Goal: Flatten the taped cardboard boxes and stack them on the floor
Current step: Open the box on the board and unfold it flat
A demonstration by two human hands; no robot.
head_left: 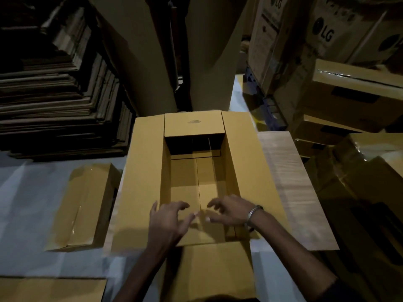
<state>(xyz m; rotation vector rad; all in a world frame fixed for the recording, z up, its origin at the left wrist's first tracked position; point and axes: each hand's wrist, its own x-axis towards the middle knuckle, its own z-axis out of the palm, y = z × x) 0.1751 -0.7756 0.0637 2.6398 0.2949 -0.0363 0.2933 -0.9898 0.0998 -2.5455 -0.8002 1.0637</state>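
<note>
Head cam: one open cardboard box (192,171) sits mid-floor, all four flaps out. Left hand (168,223) and right hand (226,211) hover over its near end, fingers spread and curled, gripping nothing. One flattened box (85,205) lies left, tall stack of flats (56,99) far left.

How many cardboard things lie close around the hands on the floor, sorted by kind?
Open tan cardboard box with its flaps spread: 1
Closed taped tan cardboard box lying to its left: 1
Flat pale wood-grain sheet to its right: 1
Bare hands reaching into the open box: 2, left hand and right hand
Total: 5

The dark stacks behind are too many to count.
</note>
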